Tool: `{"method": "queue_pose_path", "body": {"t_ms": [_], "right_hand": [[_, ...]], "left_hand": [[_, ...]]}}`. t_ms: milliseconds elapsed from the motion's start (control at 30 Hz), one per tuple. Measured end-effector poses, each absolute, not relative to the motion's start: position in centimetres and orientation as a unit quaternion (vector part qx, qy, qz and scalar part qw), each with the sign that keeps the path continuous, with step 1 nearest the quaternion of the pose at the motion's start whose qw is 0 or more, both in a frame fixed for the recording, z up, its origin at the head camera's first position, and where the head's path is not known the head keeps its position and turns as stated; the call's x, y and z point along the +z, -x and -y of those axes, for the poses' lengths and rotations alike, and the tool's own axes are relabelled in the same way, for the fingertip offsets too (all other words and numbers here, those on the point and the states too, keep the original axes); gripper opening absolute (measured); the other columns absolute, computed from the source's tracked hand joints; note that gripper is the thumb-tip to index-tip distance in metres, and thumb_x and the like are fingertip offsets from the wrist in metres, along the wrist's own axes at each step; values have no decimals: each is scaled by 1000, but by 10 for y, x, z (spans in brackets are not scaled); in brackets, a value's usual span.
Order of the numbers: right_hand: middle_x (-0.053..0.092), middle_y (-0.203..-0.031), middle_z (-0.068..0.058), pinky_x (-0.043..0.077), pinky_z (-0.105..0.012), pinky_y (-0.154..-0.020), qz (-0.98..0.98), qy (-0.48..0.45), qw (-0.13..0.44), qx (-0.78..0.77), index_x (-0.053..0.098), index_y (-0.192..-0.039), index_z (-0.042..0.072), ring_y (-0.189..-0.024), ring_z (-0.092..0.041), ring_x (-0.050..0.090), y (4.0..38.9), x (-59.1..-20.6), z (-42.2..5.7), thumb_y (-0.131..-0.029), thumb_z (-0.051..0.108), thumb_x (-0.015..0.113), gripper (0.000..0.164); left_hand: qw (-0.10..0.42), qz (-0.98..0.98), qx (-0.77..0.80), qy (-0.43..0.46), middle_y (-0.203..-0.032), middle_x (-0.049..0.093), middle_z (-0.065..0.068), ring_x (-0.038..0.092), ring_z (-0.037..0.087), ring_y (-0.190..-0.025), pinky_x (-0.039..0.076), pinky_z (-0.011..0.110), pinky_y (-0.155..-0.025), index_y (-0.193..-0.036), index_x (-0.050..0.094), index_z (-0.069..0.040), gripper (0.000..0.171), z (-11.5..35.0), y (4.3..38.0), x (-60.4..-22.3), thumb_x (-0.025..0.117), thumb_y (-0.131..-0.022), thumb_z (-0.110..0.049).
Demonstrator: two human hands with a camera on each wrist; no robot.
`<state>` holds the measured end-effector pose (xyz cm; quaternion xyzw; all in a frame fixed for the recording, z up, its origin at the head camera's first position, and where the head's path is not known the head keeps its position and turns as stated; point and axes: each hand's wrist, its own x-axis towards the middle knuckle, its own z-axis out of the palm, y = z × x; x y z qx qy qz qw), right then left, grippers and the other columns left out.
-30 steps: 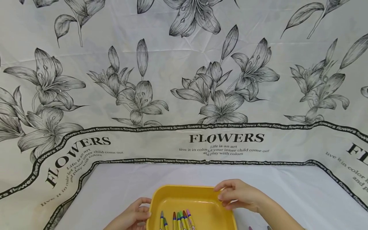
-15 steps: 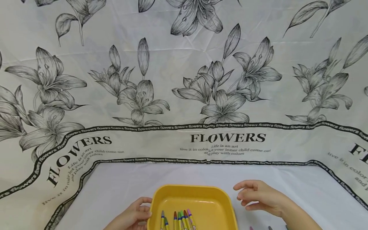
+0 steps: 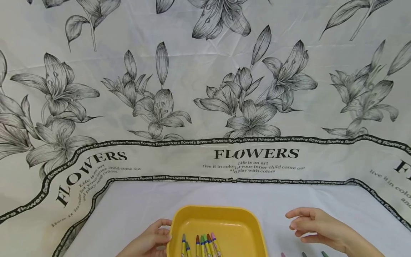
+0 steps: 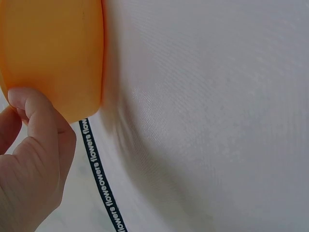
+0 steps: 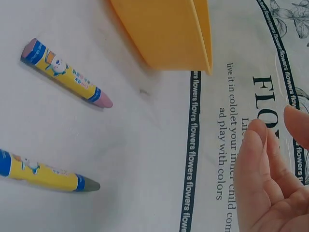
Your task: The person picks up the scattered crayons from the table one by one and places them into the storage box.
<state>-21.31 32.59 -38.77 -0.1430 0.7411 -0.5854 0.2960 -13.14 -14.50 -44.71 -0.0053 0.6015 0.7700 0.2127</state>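
Observation:
A yellow plastic tray (image 3: 221, 233) stands at the table's front, cut off by the frame edge. Several crayons (image 3: 205, 246) lie inside it, with grey, green, brown and purple tips. My left hand (image 3: 149, 241) grips the tray's left side; in the left wrist view the thumb (image 4: 34, 108) lies on the outer wall. Right of the tray, my right hand (image 3: 321, 228) hovers with relaxed fingers and holds nothing. Below it a pink crayon (image 5: 67, 72) and a grey crayon (image 5: 48, 171) rest on the white cloth.
A green crayon tip (image 3: 325, 253) shows at the bottom edge, right of the other two loose crayons. White cloth (image 3: 128, 203) covers the table. Behind it hangs a flower-printed curtain (image 3: 179, 160) with a black lettered border.
My right hand has let go of the tray's right rim and moved to the right, over the loose crayons. The left hand stays on the tray, which has barely shifted in view.

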Motion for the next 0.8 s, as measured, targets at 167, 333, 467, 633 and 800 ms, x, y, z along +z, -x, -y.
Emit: {"method": "queue_pose_path", "body": {"t_ms": [167, 333, 467, 633, 800], "right_hand": [[60, -96, -4, 52, -35, -75, -746, 141, 300, -578, 55, -118, 5, -87, -21, 56, 214, -390, -344, -95, 14, 50, 25], [58, -98, -5, 50, -36, -76, -753, 131, 305, -568, 54, -119, 4, -88, -21, 54, 214, -394, -359, -95, 14, 49, 26], [57, -99, -5, 50, -37, -77, -753, 116, 312, -568, 54, -120, 1, -89, -22, 53, 214, -397, -369, -95, 14, 48, 28], [59, -99, -4, 51, -34, -77, -738, 93, 328, -582, 54, -120, 1, -88, -19, 54, 213, -404, -379, -97, 16, 47, 29], [58, -100, -2, 52, -31, -75, -754, 101, 314, -568, 48, -124, -9, -88, -17, 56, 209, -418, -393, -97, 17, 45, 38]], "left_hand": [[210, -612, 762, 8, -87, 55, 6, 57, 11, -70, 52, 21, -66, -127, 34, 2, 47, 145, 131, -449, 57, -87, -3], [209, -612, 763, 5, -87, 55, 6, 57, 11, -70, 52, 21, -65, -127, 34, 2, 47, 146, 131, -450, 57, -87, -3], [209, -611, 763, 0, -88, 55, 7, 57, 12, -72, 52, 21, -66, -127, 34, 2, 46, 147, 132, -450, 57, -87, -3], [208, -612, 763, 0, -89, 55, 7, 58, 12, -73, 52, 22, -67, -127, 33, 2, 46, 147, 132, -450, 57, -87, -3], [210, -612, 763, 0, -90, 56, 8, 59, 13, -74, 53, 23, -68, -128, 33, 2, 47, 148, 132, -450, 57, -88, -3]]}}
